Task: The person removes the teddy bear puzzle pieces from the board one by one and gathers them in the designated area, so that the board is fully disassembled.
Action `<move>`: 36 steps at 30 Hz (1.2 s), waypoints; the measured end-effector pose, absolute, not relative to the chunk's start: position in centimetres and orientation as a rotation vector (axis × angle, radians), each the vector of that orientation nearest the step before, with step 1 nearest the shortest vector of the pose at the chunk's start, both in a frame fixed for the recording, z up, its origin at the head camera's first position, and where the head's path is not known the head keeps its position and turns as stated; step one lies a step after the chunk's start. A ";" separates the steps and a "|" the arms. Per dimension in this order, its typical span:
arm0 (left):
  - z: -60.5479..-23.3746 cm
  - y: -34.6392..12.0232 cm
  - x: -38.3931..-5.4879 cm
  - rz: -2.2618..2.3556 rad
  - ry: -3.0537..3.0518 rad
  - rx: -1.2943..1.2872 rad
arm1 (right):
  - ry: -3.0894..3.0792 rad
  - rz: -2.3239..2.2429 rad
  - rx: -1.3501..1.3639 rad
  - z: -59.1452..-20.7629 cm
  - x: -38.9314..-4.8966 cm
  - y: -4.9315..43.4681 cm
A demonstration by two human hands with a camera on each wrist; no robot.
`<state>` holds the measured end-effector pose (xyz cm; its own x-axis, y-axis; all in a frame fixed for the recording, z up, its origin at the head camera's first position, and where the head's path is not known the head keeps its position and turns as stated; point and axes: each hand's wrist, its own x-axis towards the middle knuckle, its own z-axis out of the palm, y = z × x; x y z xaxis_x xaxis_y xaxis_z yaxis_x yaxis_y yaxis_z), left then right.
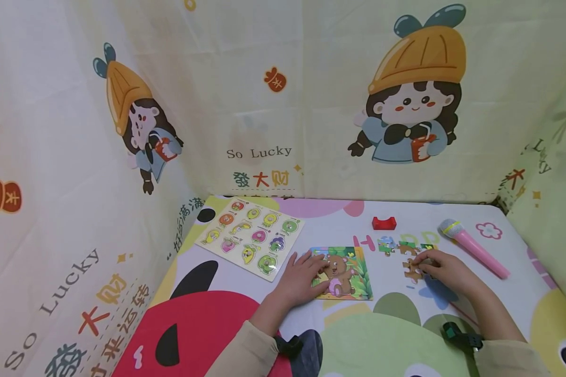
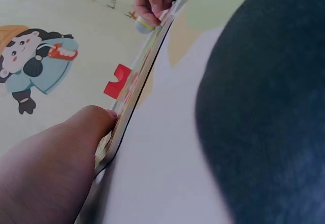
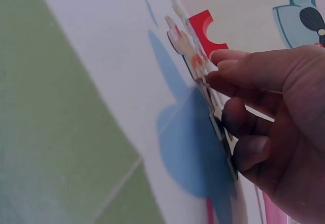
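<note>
A square picture puzzle (image 1: pixel 361 264) of a brown bear among green leaves lies flat on the table. My left hand (image 1: pixel 302 280) rests on its left part with the fingers stretched out, and in the left wrist view its thumb (image 2: pixel 94 122) lies along the puzzle's edge. My right hand (image 1: pixel 445 268) is bent over loose jigsaw pieces to the right of the puzzle. Its curled fingertips pinch a brown jigsaw piece (image 1: pixel 411 271) at the edge. In the right wrist view that piece (image 3: pixel 185 51) shows beside the fingertips, which partly cover the pieces behind.
More jigsaw pieces (image 1: pixel 387 246) lie just beyond my right hand. A red notched block (image 1: pixel 384 223) stands behind them. On the right lies a pink toy microphone (image 1: pixel 481 252). A fruit picture board (image 1: pixel 236 251) lies left of the puzzle. Printed cloth walls (image 1: pixel 320 115) enclose the table.
</note>
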<state>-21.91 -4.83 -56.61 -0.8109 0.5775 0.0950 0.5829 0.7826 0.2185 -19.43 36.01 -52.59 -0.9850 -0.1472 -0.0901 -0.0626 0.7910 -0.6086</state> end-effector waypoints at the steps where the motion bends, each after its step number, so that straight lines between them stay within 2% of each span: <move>1: -56.6 -4.8 -21.9 -0.379 -2.943 -0.953 | 2.850 -0.956 -0.171 -52.6 -19.4 36.0; 17: -56.4 -5.0 -22.0 -0.230 -3.005 -0.846 | 2.832 -0.954 -0.290 -50.1 -20.0 33.0; 36: -57.1 -5.2 -22.2 -0.292 -2.986 -0.846 | 2.706 -0.954 -0.523 -50.3 -22.2 22.3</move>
<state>-22.24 -5.22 -57.06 -0.8524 0.5176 0.0746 0.5222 0.8352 0.1726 -22.17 22.29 -50.30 -0.9112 -0.4018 -0.0915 -0.2556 0.7252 -0.6393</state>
